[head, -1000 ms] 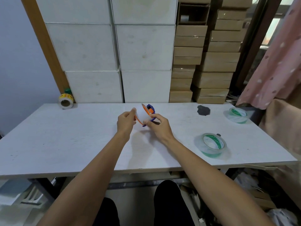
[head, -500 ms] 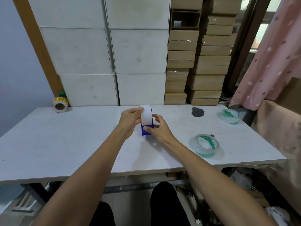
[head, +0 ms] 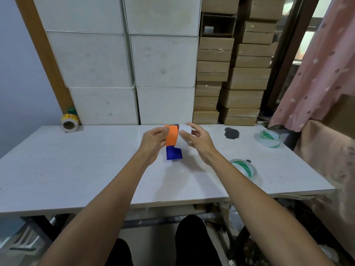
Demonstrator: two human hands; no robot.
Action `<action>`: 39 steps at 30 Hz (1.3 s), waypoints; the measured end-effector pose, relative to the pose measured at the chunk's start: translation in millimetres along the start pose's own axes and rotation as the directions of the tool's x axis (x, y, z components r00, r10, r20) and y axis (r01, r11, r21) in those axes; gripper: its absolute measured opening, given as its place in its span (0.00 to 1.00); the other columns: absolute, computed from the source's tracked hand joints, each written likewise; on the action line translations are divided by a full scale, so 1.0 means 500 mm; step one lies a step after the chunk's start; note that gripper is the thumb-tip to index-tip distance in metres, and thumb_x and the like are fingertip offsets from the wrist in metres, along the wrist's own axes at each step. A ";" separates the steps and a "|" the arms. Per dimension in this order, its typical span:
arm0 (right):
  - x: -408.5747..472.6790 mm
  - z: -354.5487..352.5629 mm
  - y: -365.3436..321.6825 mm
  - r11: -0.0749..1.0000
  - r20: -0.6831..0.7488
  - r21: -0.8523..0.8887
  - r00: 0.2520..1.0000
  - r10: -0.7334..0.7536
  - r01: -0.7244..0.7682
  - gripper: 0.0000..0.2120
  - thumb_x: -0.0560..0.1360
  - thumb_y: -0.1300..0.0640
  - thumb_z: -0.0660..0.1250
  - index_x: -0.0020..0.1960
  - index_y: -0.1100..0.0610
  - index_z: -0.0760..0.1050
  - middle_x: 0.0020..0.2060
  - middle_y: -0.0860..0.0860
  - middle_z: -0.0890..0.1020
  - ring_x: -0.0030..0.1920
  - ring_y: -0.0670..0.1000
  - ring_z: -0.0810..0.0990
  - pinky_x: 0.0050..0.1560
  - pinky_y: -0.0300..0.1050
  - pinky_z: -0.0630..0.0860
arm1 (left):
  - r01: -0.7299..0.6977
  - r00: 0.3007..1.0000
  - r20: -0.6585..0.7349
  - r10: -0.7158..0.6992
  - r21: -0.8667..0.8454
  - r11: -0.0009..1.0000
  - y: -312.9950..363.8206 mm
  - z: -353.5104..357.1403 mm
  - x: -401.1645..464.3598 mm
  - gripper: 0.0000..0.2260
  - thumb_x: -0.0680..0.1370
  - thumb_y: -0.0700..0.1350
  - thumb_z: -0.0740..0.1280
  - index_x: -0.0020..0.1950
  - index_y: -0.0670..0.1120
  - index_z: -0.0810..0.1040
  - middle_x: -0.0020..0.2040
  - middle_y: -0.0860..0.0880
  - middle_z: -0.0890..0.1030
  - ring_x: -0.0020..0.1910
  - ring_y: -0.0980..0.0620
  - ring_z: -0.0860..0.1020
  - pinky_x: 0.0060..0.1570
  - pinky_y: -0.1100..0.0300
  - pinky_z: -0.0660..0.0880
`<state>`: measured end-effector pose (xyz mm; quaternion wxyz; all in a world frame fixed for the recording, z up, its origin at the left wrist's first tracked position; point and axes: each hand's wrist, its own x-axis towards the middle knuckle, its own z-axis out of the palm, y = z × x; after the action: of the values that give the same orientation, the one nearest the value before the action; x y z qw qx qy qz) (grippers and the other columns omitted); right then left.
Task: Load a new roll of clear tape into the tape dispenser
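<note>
I have the worktop [head: 76,169] in front of me, a pale board that backs onto stacked white boxes [head: 123,73] and brown cartons [head: 230,77]. Its middle is bare apart from what I hold, which I judge leaves room to work.

Over the middle of the far edge I hold the tape dispenser [head: 172,140] up off the board, its orange shell toward me and its blue handle hanging down. My left hand [head: 153,143] is clenched on the orange side, thumb over the front, which seems to steady the body. My right hand [head: 199,141] has its fingers curled around a white cylinder [head: 183,138] set against the dispenser's right side; I take this for the old core or hub, though I cannot tell which. The grip looks light, fingertips only, as suits sliding a part off or on.

The new stock waits on the right. One clear roll with a green core [head: 244,167] lies flat near the front right edge, just beside my right forearm, so it is the easy one to reach. A second similar roll [head: 269,138] lies near the far right corner. A yellow label roll [head: 69,121] stands at the far left corner, well apart.
</note>
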<state>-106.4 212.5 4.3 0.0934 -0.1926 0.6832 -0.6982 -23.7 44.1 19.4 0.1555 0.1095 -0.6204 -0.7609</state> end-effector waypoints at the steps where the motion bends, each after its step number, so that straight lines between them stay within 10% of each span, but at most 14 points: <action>1: 0.002 -0.007 0.004 0.998 -0.038 0.055 0.999 0.024 -0.022 0.31 0.71 0.44 0.78 0.71 0.52 0.75 0.60 0.52 0.82 0.61 0.52 0.81 0.53 0.44 0.81 | -0.007 1.000 -0.012 0.007 -0.013 1.000 0.002 -0.002 0.004 0.18 0.80 0.47 0.69 0.64 0.35 0.78 0.64 0.35 0.81 0.62 0.37 0.81 0.59 0.49 0.80; 5: 0.000 -0.021 0.022 0.978 -0.199 0.151 0.965 0.170 -0.141 0.48 0.59 0.28 0.79 0.72 0.52 0.75 0.65 0.53 0.81 0.64 0.55 0.81 0.58 0.50 0.82 | -0.028 0.998 -0.053 0.026 -0.041 0.999 0.018 -0.002 0.012 0.10 0.79 0.47 0.70 0.56 0.42 0.81 0.66 0.38 0.79 0.63 0.39 0.80 0.58 0.52 0.80; 10: -0.019 -0.035 0.049 0.957 -0.300 -0.285 0.953 -0.041 -0.049 0.32 0.72 0.39 0.76 0.68 0.55 0.74 0.59 0.50 0.78 0.60 0.52 0.77 0.55 0.43 0.75 | -0.041 0.997 -0.064 0.037 -0.060 0.997 0.020 -0.001 0.018 0.14 0.79 0.46 0.71 0.59 0.38 0.79 0.65 0.36 0.80 0.61 0.39 0.81 0.60 0.48 0.80; 16: -0.027 -0.031 0.077 0.425 -0.078 -0.905 0.992 -0.098 -0.029 0.28 0.73 0.36 0.70 0.66 0.51 0.76 0.66 0.53 0.75 0.67 0.56 0.69 0.64 0.51 0.67 | -0.047 0.997 -0.057 0.045 -0.036 0.998 0.012 -0.002 0.020 0.18 0.77 0.49 0.72 0.61 0.37 0.80 0.64 0.36 0.80 0.59 0.40 0.81 0.63 0.43 0.78; 21: -0.029 -0.016 0.073 0.164 0.003 -0.987 1.000 0.011 0.001 0.33 0.76 0.33 0.66 0.71 0.53 0.72 0.68 0.56 0.74 0.67 0.58 0.68 0.66 0.52 0.64 | -0.055 0.997 -0.053 0.054 -0.004 0.998 0.020 0.000 0.012 0.32 0.68 0.57 0.74 0.65 0.38 0.78 0.65 0.39 0.80 0.64 0.38 0.79 0.62 0.44 0.79; 33: -0.054 -0.124 -0.027 0.149 -0.017 -0.988 0.976 0.216 -0.051 0.51 0.70 0.25 0.66 0.84 0.48 0.53 0.83 0.58 0.52 0.82 0.63 0.50 0.79 0.62 0.47 | -0.051 0.997 -0.053 0.052 0.016 0.999 0.016 0.000 0.019 0.34 0.67 0.59 0.74 0.66 0.38 0.78 0.65 0.39 0.80 0.63 0.39 0.79 0.63 0.42 0.78; 39: -0.077 -0.244 -0.046 -0.018 -0.158 -0.985 0.845 0.511 -0.173 0.59 0.62 0.21 0.69 0.83 0.48 0.54 0.81 0.55 0.58 0.80 0.62 0.57 0.76 0.64 0.61 | -0.056 0.997 -0.049 0.057 0.008 0.998 0.022 0.021 0.018 0.33 0.67 0.58 0.73 0.66 0.38 0.77 0.65 0.39 0.80 0.64 0.38 0.79 0.63 0.42 0.78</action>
<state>-117.0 340.9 22.5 0.1953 -0.1138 0.9738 0.0233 -34.9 48.5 32.4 0.1918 0.1110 -0.6219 -0.7511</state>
